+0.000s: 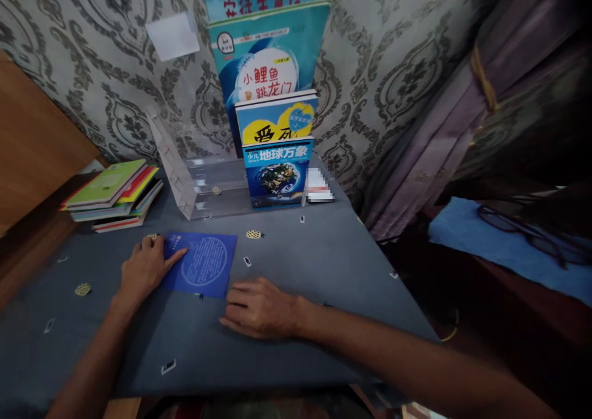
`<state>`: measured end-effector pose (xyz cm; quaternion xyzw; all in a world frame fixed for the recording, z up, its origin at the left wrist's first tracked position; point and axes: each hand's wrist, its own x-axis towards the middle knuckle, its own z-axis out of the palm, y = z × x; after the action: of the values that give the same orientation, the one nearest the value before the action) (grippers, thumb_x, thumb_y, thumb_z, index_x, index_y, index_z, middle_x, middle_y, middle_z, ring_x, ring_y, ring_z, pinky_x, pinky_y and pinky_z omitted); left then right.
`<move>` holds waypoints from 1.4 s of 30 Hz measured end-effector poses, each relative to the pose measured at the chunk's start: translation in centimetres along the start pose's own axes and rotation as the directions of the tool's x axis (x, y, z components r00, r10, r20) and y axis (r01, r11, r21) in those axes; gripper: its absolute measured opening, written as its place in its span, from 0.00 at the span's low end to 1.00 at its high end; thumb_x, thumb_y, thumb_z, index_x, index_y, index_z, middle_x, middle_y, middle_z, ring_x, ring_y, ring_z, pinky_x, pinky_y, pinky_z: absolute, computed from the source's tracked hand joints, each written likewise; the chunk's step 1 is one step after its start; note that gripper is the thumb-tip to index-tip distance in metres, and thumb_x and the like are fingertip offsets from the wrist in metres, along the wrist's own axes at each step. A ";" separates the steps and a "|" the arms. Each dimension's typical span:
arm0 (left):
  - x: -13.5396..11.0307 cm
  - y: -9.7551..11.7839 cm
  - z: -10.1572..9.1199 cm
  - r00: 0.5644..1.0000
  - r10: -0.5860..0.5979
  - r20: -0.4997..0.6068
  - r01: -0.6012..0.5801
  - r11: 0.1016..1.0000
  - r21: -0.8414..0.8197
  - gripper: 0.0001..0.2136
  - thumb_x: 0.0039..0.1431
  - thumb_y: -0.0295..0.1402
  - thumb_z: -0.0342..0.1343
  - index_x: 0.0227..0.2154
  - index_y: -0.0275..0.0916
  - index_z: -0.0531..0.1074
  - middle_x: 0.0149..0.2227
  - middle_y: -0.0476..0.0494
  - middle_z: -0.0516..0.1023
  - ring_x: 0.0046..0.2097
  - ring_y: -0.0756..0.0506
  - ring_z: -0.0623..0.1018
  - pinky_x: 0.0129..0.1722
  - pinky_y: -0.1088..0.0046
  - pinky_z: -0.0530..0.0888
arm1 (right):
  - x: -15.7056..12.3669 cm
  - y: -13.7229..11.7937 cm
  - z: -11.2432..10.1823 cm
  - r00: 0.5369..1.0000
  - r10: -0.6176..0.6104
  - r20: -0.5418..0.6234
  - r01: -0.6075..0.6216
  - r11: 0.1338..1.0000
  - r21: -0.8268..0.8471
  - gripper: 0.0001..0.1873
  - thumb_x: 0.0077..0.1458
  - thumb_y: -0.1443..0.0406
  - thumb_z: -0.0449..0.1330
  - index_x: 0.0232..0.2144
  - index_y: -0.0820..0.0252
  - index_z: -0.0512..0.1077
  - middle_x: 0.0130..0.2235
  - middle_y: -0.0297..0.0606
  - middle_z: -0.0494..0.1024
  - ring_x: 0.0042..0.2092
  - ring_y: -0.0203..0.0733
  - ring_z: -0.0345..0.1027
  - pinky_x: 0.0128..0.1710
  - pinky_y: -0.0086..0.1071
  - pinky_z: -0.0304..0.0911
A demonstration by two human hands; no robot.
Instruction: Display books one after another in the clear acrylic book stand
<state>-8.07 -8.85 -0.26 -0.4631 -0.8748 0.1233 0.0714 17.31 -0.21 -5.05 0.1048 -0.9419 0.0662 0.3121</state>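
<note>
A blue booklet point(198, 264) with pale print inside a circle lies on the cloth-covered table in front of me. At its left edge is my left hand point(144, 264), with the thumb laid across the cover and the other fingers bent around the side. My right hand point(259, 308) rests on the table by the booklet's lower right corner, fingers curled in; nothing shows in them. Behind the booklet stands a clear tiered rack point(217, 191). Its right side holds a blue book with a globe point(280, 175), a yellow-and-blue book point(277, 120) and a teal book point(272, 55), one behind another.
A stack of colourful books point(113, 191) sits at the back left. The dark tablecloth point(319, 252) has pineapple prints. To the right are a purple curtain point(416, 135) and glasses point(531, 231) on a blue cloth point(467, 228). Patterned wallpaper point(370, 55) is behind the rack.
</note>
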 end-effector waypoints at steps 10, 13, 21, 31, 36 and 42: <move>-1.3 6.7 -1.0 0.981 0.180 -0.071 -0.181 0.983 -0.011 0.24 0.68 0.51 0.44 0.48 0.34 0.70 0.44 0.33 0.74 0.46 0.34 0.77 0.37 0.63 0.75 | 0.1 0.3 -0.1 0.997 0.080 0.007 -0.079 0.994 -0.081 0.15 0.67 0.64 0.52 0.29 0.61 0.72 0.32 0.35 0.75 0.35 0.39 0.65 0.38 0.35 0.60; -1.2 8.3 -1.1 0.968 0.240 -0.069 -0.244 0.967 -0.075 0.22 0.69 0.47 0.44 0.50 0.33 0.69 0.45 0.34 0.74 0.45 0.36 0.78 0.38 0.64 0.75 | 0.1 0.6 0.1 0.991 0.133 0.028 -0.129 0.984 -0.121 0.13 0.66 0.65 0.53 0.29 0.61 0.72 0.33 0.36 0.75 0.36 0.40 0.65 0.39 0.36 0.61; -0.7 10.3 -0.8 0.906 0.386 -0.173 -0.407 0.906 -0.112 0.18 0.70 0.40 0.44 0.52 0.35 0.70 0.51 0.31 0.73 0.52 0.34 0.74 0.41 0.58 0.76 | 0.1 1.3 0.4 0.937 0.339 0.086 -0.322 0.932 -0.168 0.10 0.66 0.66 0.53 0.38 0.63 0.74 0.42 0.45 0.78 0.48 0.47 0.69 0.54 0.42 0.62; 0.3 9.4 3.7 0.842 0.468 -0.268 -0.531 0.806 -0.261 0.26 0.71 0.43 0.40 0.65 0.36 0.59 0.68 0.28 0.59 0.69 0.34 0.59 0.65 0.51 0.62 | -0.2 3.4 -0.7 0.797 0.576 0.179 -0.557 0.817 -0.148 0.21 0.66 0.64 0.52 0.58 0.69 0.68 0.63 0.55 0.67 0.67 0.53 0.56 0.67 0.50 0.51; 1.1 9.1 3.5 0.805 0.546 -0.233 -0.594 0.751 -0.288 0.26 0.71 0.46 0.39 0.66 0.39 0.58 0.70 0.33 0.56 0.71 0.38 0.56 0.67 0.53 0.59 | -0.6 3.6 -0.2 0.678 0.671 0.302 -0.644 0.739 -0.198 0.30 0.68 0.57 0.50 0.65 0.71 0.60 0.68 0.55 0.59 0.71 0.54 0.47 0.70 0.51 0.46; 1.2 9.8 3.2 0.810 0.546 -0.216 -0.587 0.761 -0.277 0.25 0.72 0.42 0.36 0.67 0.42 0.56 0.71 0.37 0.54 0.71 0.37 0.54 0.66 0.39 0.53 | -1.0 2.6 0.0 0.649 0.681 0.339 -0.658 0.726 -0.200 0.35 0.68 0.53 0.49 0.67 0.72 0.56 0.70 0.54 0.54 0.72 0.54 0.43 0.70 0.49 0.44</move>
<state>-1.78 -3.08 -6.11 -0.7175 -0.6955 -0.0377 0.0055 17.47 2.42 -5.76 -0.2484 -0.9575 0.1264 0.0748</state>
